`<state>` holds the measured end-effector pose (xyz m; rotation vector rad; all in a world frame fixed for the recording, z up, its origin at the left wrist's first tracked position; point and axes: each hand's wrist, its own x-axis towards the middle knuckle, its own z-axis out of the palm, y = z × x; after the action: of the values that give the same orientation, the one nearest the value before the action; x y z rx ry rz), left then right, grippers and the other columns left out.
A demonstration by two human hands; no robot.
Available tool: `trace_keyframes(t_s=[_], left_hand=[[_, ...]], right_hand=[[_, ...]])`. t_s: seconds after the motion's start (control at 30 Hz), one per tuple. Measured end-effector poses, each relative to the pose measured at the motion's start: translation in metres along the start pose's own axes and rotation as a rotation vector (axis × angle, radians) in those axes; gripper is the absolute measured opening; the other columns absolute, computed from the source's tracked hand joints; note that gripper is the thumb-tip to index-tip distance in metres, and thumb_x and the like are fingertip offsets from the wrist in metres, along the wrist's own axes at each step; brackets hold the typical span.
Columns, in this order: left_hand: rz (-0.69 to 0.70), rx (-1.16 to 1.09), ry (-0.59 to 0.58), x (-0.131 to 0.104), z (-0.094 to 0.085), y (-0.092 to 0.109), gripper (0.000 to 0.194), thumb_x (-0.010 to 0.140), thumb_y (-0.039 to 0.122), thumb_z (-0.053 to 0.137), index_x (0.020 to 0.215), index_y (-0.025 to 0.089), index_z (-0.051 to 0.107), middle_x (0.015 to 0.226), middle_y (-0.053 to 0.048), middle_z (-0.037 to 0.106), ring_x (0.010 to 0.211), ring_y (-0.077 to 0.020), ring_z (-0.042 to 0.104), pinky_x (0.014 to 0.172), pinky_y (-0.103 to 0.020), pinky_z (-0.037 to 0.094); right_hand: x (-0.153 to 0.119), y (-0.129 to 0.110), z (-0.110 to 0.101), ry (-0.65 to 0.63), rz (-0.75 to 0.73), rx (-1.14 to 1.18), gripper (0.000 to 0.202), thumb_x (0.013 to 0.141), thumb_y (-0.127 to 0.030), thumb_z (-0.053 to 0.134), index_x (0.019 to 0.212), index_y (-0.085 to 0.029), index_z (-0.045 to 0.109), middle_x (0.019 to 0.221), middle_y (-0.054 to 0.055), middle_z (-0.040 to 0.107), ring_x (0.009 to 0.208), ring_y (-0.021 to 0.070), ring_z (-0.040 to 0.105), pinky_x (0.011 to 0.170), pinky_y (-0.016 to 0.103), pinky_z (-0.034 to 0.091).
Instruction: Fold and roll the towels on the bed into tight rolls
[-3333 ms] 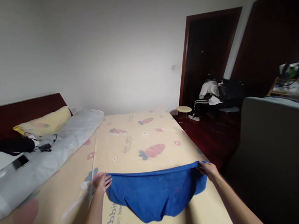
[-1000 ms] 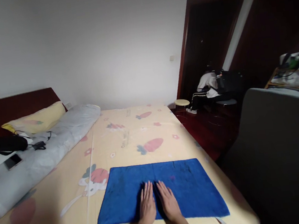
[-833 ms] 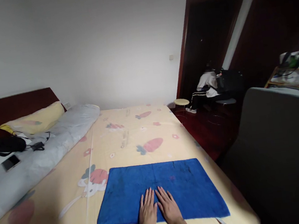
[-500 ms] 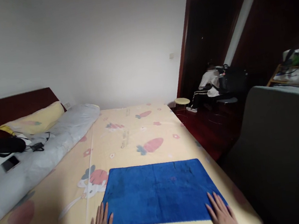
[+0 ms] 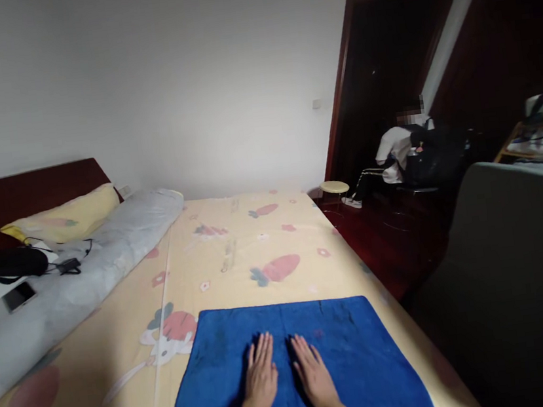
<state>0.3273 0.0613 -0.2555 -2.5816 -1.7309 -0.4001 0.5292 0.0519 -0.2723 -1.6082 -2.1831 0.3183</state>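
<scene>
A blue cloth (image 5: 364,357) lies spread out flat near the front edge of the bed (image 5: 218,250), its lower corners flared outward. My left hand (image 5: 261,373) is over the cloth just left of its middle, palm down, with fingers stretched out and holding nothing. Just right of the middle crease is my right hand (image 5: 314,370), also palm down with its fingers extended and nothing in it. A narrow strip of blue shows between the two hands.
A grey rolled quilt (image 5: 105,263), a yellow pillow (image 5: 65,219), a phone (image 5: 19,296) and black cables lie at the left. A grey panel (image 5: 513,279) stands at the right. Beyond the bed are a stool (image 5: 334,187) and a seated person (image 5: 393,149).
Both hands have moved inward from the cloth's side edges to its middle. The cloth's lower edge now reaches wider and nearer. The seated person has leaned to the right.
</scene>
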Motion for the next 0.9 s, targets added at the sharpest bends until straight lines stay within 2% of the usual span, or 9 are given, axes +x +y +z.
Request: trace_keyframes(t_s=[0.1, 0.17, 0.4, 0.47, 0.53, 0.6, 0.67, 0.83, 0.9], left_hand=[[0.072, -0.074, -0.089, 0.021, 0.015, 0.022, 0.059, 0.096, 0.025, 0.028, 0.150, 0.028, 0.006, 0.158, 0.001, 0.023, 0.145, -0.0175, 0.026, 0.117, -0.042, 0.026], [0.041, -0.078, -0.134, 0.021, 0.016, 0.007, 0.055, 0.097, 0.034, 0.027, 0.150, 0.033, 0.011, 0.158, 0.002, 0.024, 0.144, -0.0182, 0.028, 0.116, -0.045, 0.028], [-0.497, 0.188, -0.137, -0.043, -0.015, -0.154, 0.057, 0.095, 0.047, 0.027, 0.148, 0.029, 0.024, 0.158, -0.001, 0.024, 0.146, -0.0216, 0.022, 0.116, -0.050, 0.020], [-0.524, 0.227, -0.162, -0.060, -0.020, -0.183, 0.055, 0.094, 0.046, 0.027, 0.147, 0.031, 0.026, 0.158, 0.001, 0.025, 0.145, -0.0197, 0.025, 0.116, -0.049, 0.021], [-0.519, 0.265, -0.139, -0.067, -0.021, -0.192, 0.052, 0.094, 0.039, 0.026, 0.146, 0.032, 0.029, 0.157, 0.001, 0.027, 0.144, -0.0192, 0.027, 0.115, -0.049, 0.020], [-0.508, 0.307, -0.031, -0.064, -0.018, -0.183, 0.055, 0.092, 0.029, 0.027, 0.147, 0.031, 0.026, 0.156, -0.001, 0.030, 0.144, -0.0206, 0.028, 0.115, -0.050, 0.019], [-0.451, 0.311, 0.092, -0.053, -0.012, -0.159, 0.061, 0.089, 0.020, 0.028, 0.149, 0.030, 0.017, 0.155, -0.001, 0.032, 0.144, -0.0205, 0.029, 0.115, -0.050, 0.020], [-0.032, 0.134, 0.101, -0.009, 0.008, -0.064, 0.080, 0.081, 0.005, 0.034, 0.151, 0.029, 0.004, 0.157, 0.003, 0.029, 0.143, -0.0150, 0.029, 0.115, -0.038, 0.026], [0.108, 0.064, 0.059, 0.009, 0.018, -0.028, 0.085, 0.078, 0.002, 0.036, 0.151, 0.028, 0.003, 0.158, 0.003, 0.026, 0.144, -0.0142, 0.028, 0.116, -0.035, 0.026]], right_hand=[[0.019, -0.016, 0.008, -0.135, -0.125, 0.032, 0.054, 0.097, -0.043, 0.027, 0.150, -0.029, 0.020, 0.156, 0.003, 0.026, 0.145, 0.0218, 0.024, 0.117, 0.048, 0.027], [0.020, 0.002, 0.000, -0.158, -0.101, 0.001, 0.055, 0.096, -0.047, 0.031, 0.148, -0.031, 0.024, 0.156, 0.003, 0.025, 0.144, 0.0229, 0.025, 0.117, 0.049, 0.026], [-0.047, 0.169, -0.055, 0.058, 0.395, -0.251, 0.066, 0.090, -0.061, 0.029, 0.148, -0.028, 0.028, 0.157, 0.003, 0.027, 0.145, 0.0235, 0.022, 0.117, 0.052, 0.021], [-0.069, 0.206, -0.059, 0.077, 0.434, -0.258, 0.068, 0.090, -0.061, 0.026, 0.148, -0.027, 0.029, 0.156, 0.003, 0.030, 0.145, 0.0228, 0.024, 0.117, 0.052, 0.022], [-0.081, 0.224, -0.057, 0.108, 0.442, -0.262, 0.069, 0.089, -0.061, 0.024, 0.147, -0.023, 0.034, 0.154, 0.005, 0.033, 0.144, 0.0235, 0.027, 0.117, 0.052, 0.023], [-0.080, 0.220, -0.050, 0.179, 0.433, -0.279, 0.072, 0.089, -0.061, 0.024, 0.144, -0.018, 0.040, 0.152, 0.008, 0.038, 0.142, 0.0263, 0.029, 0.116, 0.052, 0.024], [-0.070, 0.195, -0.039, 0.255, 0.390, -0.275, 0.069, 0.090, -0.058, 0.027, 0.142, -0.015, 0.044, 0.150, 0.010, 0.041, 0.141, 0.0281, 0.032, 0.116, 0.052, 0.026], [-0.024, 0.084, 0.001, 0.154, 0.052, -0.097, 0.052, 0.096, -0.025, 0.021, 0.146, -0.025, 0.034, 0.151, 0.002, 0.038, 0.141, 0.0196, 0.033, 0.114, 0.043, 0.035], [-0.002, 0.043, 0.016, 0.085, -0.084, -0.025, 0.052, 0.097, -0.023, 0.023, 0.148, -0.027, 0.029, 0.152, 0.002, 0.037, 0.140, 0.0181, 0.034, 0.113, 0.039, 0.036]])
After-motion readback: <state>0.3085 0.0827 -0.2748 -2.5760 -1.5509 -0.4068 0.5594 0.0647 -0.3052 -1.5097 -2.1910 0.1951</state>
